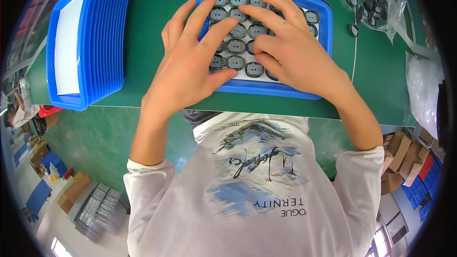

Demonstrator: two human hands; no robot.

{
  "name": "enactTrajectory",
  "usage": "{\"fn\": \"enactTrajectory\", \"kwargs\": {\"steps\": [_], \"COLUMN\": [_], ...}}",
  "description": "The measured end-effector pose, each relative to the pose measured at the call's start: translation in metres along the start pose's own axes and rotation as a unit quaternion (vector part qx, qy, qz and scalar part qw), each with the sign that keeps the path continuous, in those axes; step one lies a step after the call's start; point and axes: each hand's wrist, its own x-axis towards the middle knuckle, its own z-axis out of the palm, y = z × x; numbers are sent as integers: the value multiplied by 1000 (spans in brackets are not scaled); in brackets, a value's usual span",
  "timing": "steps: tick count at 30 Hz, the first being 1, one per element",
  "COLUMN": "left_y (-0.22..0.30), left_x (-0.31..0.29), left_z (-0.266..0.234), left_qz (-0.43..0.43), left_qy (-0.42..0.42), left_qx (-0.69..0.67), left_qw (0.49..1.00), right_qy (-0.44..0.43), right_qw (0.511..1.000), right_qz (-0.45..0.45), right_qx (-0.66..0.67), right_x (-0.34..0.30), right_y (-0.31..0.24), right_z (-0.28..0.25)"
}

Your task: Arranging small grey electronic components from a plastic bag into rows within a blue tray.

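Note:
A shallow blue tray [325, 43] with a white bottom holds rows of small dark grey oval plastic parts [236, 46]. Over its left side, my left hand [188, 59] is spread, its fingertips on or just above the parts and its thumb near the front rows. My right hand [297, 43] reaches over the right half. One of its fingers stretches to a part in the upper rows, while another bends in near the thumb. Nothing shows gripped in either hand. Both hands hide some of the parts beneath them.
A tall stack of blue trays [104, 43], white inside, stands at the left on the green table [157, 0]. At the far right lies a clear plastic bag [376, 0] of similar parts, with a few loose ones [353, 30] beside it. Cardboard boxes [404, 157] are piled lower right.

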Motion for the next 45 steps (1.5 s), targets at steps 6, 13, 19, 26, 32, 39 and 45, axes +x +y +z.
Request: {"fn": "enactTrajectory", "kwargs": {"steps": [6,13,19,26,32,39,45], "left_y": [2,18,17,20,25,32,31], "left_x": [1,13,20,21,27,33,44], "left_z": [-1,11,14,11,4,12,23], "left_qz": [24,41,43,50,126,139,149], "left_qy": [-2,-11,-12,-29,-33,-21,-3], "left_qx": [0,14,5,22,3,-19,-17], "left_qw": [1000,999,999,998,991,990,989], "right_qy": [53,61,63,82,97,113,171], "right_qw": [997,997,998,993,991,990,975], "right_qz": [39,11,-12,77,93,88,143], "right_qx": [49,-37,-18,21,-20,8,19], "right_x": [-15,-2,8,-30,-36,-38,-47], "right_y": [9,17,15,17,18,21,43], "right_z": [-8,-9,-18,-20,-12,-12,-26]}}
